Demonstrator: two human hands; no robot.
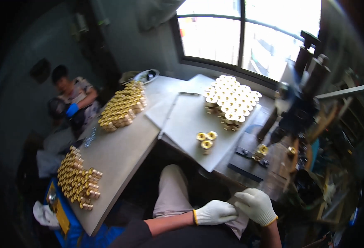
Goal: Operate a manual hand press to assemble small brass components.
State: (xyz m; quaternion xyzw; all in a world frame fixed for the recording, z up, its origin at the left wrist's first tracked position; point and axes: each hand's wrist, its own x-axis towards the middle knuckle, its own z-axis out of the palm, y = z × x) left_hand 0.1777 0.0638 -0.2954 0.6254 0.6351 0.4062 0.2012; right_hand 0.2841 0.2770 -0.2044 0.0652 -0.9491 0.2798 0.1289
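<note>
Both hands are in white knit gloves, down over the lap at the bottom of the view. The left hand (215, 213) has its fingers curled loosely around the fingertips of the right hand (256, 205), so it looks like the glove is being tugged on or adjusted; neither hand holds a part. The nearest work pieces are three brass fittings (206, 139) sitting together on the white board (190, 120), well apart from the hands. Farther back on that board is a big stacked block of brass fittings (230, 100). One brass fitting (261, 151) sits on the dark press fixture (248, 163) to the right. On the long grey table (116, 153) at left are two more heaps, with another person (72, 101) sitting beyond.
</note>
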